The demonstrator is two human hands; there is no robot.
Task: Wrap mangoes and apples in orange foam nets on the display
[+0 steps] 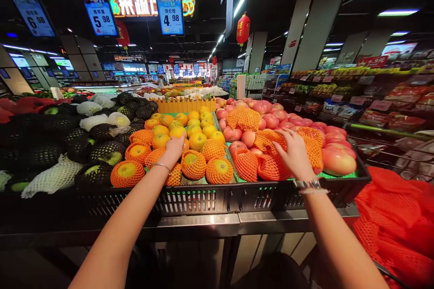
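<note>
Head cam: both my hands deep in the fruit display, oranges [196, 141] left, apples [339, 160] right.
Dark fruit in black nets [105, 152] is piled on the left, red netting [393, 203] bunches up at the near right, and a little yellow fence [185, 107] closes off the far side of the oranges; my arms reach over the black crate's [222, 198] front wall. My left hand [174, 148] points away from me, fingers on a bare orange [178, 132], though I can't tell if they're closed round it. My right hand [294, 150] bends over orange foam nets [264, 140] on the apples, thumb and index apart; can't tell if it's pinching any. That orange is yellowish and round, the nets stretchy-looking and crumpled.
</note>
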